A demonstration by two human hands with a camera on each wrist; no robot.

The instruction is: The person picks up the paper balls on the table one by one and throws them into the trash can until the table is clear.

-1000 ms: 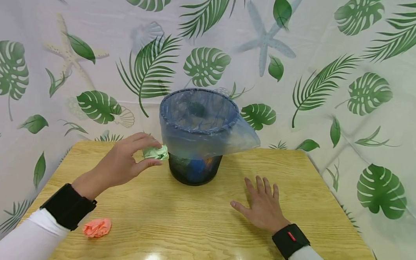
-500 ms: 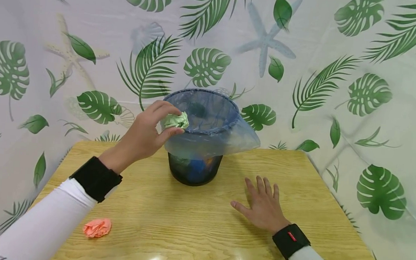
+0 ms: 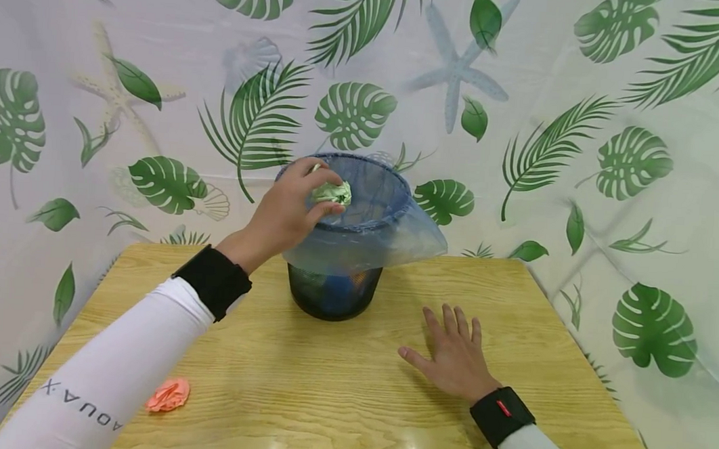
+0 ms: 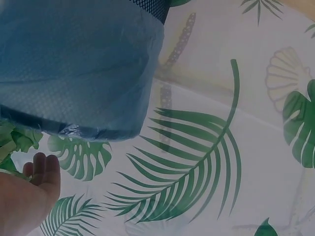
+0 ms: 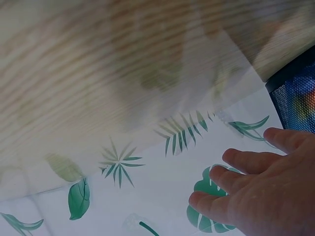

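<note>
My left hand (image 3: 293, 204) pinches a crumpled light green paper ball (image 3: 335, 193) between thumb and fingers, over the left part of the bin's opening. The bin (image 3: 331, 297) is a black mesh wastebasket whose rim is lined with a translucent blue plastic bag (image 3: 364, 245). In the left wrist view the green paper ball (image 4: 19, 140) shows at the left edge, beside the lined rim. My right hand (image 3: 455, 362) rests palm down on the table with its fingers spread, right of the bin, holding nothing. In the right wrist view its fingers (image 5: 256, 160) are straight.
A crumpled orange-pink paper ball (image 3: 169, 395) lies on the wooden table (image 3: 326, 399) at the front left, close to my left sleeve. Coloured things show through the bin's mesh. A leaf-patterned cloth (image 3: 368, 62) hangs behind the table and along both sides.
My left hand has moved up and to the right with the green paper ball, from beside the bin to over its opening. The right hand has stayed in place.
</note>
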